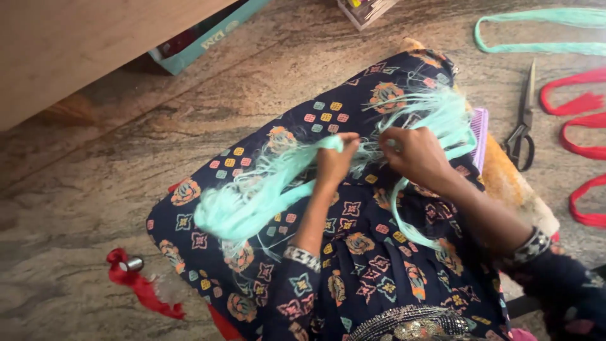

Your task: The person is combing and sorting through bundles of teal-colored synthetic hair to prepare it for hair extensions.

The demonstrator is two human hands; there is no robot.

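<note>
Pinching a bundle of mint-green threads (252, 202) across a lap draped in dark patterned cloth (353, 252).

Starting left: red scrap with a small metal spool (130, 264) on the stone floor (82, 189); then the loose fanned end of the bundle; then left hand (334, 161) closed tight on the strands, right hand (418, 155) closed on them just beside, frayed ends spraying behind; further right a lilac comb (480, 136), scissors (522, 123), red cords (584, 136). Likely to tangle or slip free, being so fine and loose; could snag on the comb nearby.
</note>
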